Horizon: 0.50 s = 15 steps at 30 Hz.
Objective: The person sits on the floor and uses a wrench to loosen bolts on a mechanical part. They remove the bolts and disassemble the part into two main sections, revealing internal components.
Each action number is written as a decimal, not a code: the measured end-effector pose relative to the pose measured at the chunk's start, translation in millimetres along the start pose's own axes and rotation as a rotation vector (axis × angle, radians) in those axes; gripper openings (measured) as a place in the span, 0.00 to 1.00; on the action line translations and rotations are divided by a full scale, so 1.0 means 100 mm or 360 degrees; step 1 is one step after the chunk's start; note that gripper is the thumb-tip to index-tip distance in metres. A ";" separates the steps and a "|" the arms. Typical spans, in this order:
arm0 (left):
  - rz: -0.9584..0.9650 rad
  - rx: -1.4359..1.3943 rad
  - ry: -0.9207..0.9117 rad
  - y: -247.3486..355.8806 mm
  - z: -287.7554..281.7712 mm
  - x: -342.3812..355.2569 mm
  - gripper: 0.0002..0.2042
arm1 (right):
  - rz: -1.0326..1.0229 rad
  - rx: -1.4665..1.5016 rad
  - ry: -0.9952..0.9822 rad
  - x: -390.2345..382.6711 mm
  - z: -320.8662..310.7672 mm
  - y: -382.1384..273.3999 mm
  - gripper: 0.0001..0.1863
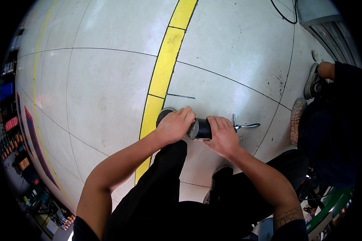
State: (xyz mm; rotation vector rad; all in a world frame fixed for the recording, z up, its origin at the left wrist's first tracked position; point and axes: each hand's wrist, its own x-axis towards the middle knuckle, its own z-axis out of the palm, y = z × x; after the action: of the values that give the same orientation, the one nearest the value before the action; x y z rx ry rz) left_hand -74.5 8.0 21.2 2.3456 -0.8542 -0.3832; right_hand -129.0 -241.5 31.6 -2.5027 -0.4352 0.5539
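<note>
My right hand [223, 136] grips a black cylinder [202, 128] with a metal rim, held horizontally above the floor. My left hand [173, 124] is closed at the cylinder's left end, its curled fingers hiding what is in them. Behind it shows a dark rounded object [165, 113] with a grey rim, too hidden to identify. A chrome piece with a lever handle [247, 125] is just right of my right hand; whether it joins the cylinder is hidden. A thin metal rod [181, 96] lies on the floor above my hands.
A yellow floor stripe [171, 44] runs left of my hands. Another person's dark-clad legs [330, 128] and shoes [298, 120] are close on the right. A grey metal structure [321, 20] and black cable [284, 16] are at upper right. Shelving with items [12, 124] lines the left.
</note>
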 end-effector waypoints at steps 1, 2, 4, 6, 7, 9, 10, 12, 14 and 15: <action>0.0052 0.0019 0.0033 -0.04 0.02 0.01 0.10 | -0.0008 -0.0007 0.0009 0.01 0.00 0.00 0.46; 0.0068 0.0023 0.0036 -0.06 0.05 0.00 0.09 | -0.0026 -0.0026 0.0026 0.01 -0.01 0.00 0.46; 0.0057 0.0013 0.0012 -0.08 0.11 -0.02 0.08 | -0.0038 -0.0034 0.0037 0.01 -0.02 0.00 0.46; 0.0012 0.0016 -0.0012 -0.06 0.10 -0.01 0.08 | -0.0021 -0.0014 0.0028 0.01 -0.03 -0.01 0.47; -0.0009 0.0029 -0.0010 -0.04 0.11 0.01 0.08 | -0.0014 -0.0007 0.0028 0.03 -0.03 -0.02 0.47; -0.0091 -0.0010 0.0027 0.01 0.14 0.04 0.08 | 0.0013 -0.0008 0.0020 0.03 -0.04 -0.02 0.47; -0.0153 -0.0056 0.0063 0.04 0.15 0.05 0.08 | 0.0025 -0.0007 0.0012 0.03 -0.03 -0.02 0.46; -0.0334 -0.0134 0.0071 0.13 0.14 0.10 0.08 | 0.0034 -0.0005 -0.0007 0.03 -0.02 -0.01 0.46; -0.0557 -0.0189 0.0002 0.23 0.12 0.17 0.09 | 0.0042 -0.0004 -0.0007 0.03 -0.02 0.00 0.46; -0.0665 -0.0208 -0.0040 0.27 0.09 0.20 0.10 | 0.0050 -0.0003 -0.0002 0.03 -0.02 0.01 0.46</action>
State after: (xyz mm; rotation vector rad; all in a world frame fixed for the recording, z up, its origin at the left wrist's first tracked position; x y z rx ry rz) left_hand -76.4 -25.9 30.0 2.3905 -0.3299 -0.6201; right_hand -124.9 -241.4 31.7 -2.5146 -0.3980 0.5678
